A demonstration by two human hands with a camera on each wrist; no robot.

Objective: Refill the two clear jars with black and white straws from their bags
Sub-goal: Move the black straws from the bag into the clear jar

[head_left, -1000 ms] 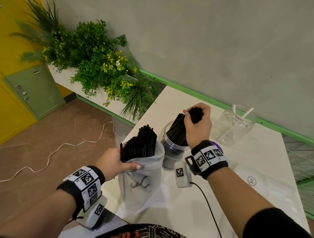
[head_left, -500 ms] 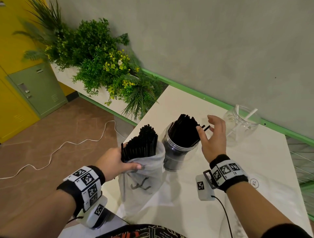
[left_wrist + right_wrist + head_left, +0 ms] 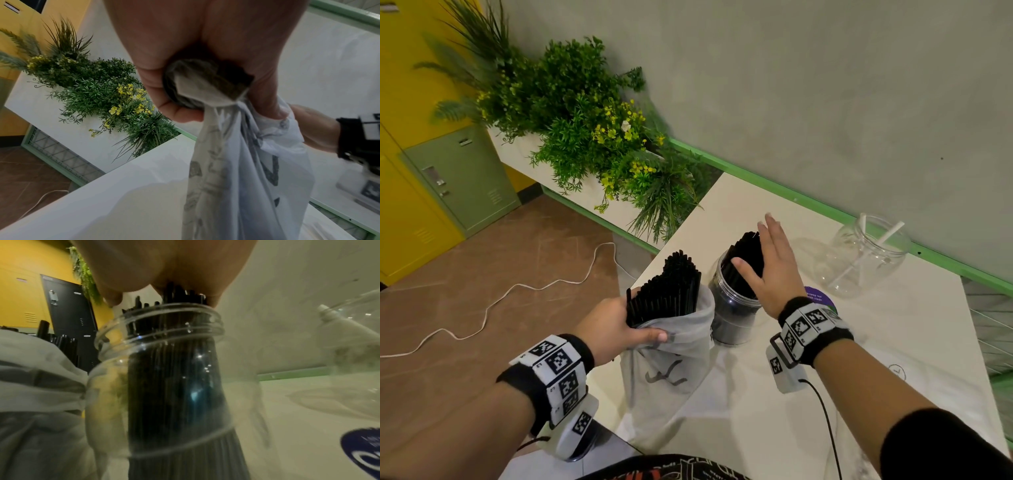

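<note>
A clear jar (image 3: 732, 315) stands mid-table, packed with black straws (image 3: 744, 253) that lean out of its mouth. My right hand (image 3: 770, 263) lies flat on the tops of those straws, fingers straight. In the right wrist view the palm rests on the straw ends (image 3: 180, 293) above the jar's rim (image 3: 160, 327). My left hand (image 3: 619, 329) grips the neck of a thin white bag (image 3: 671, 363) holding a bundle of black straws (image 3: 667, 287). The left wrist view shows the bag (image 3: 246, 170) bunched in my fist. A second clear jar (image 3: 863, 257), far right, holds two white straws.
The white table (image 3: 876, 359) runs along a grey wall with a green rail. A planter of green plants (image 3: 585, 130) stands beyond the table's left end. A purple round sticker (image 3: 820, 298) lies beside the jar. A white cable (image 3: 493, 305) trails over the brown floor.
My right hand let go of the black straws it had lowered into the jar, opened, and now lies flat on their tops. The left hand and bag stayed put.
</note>
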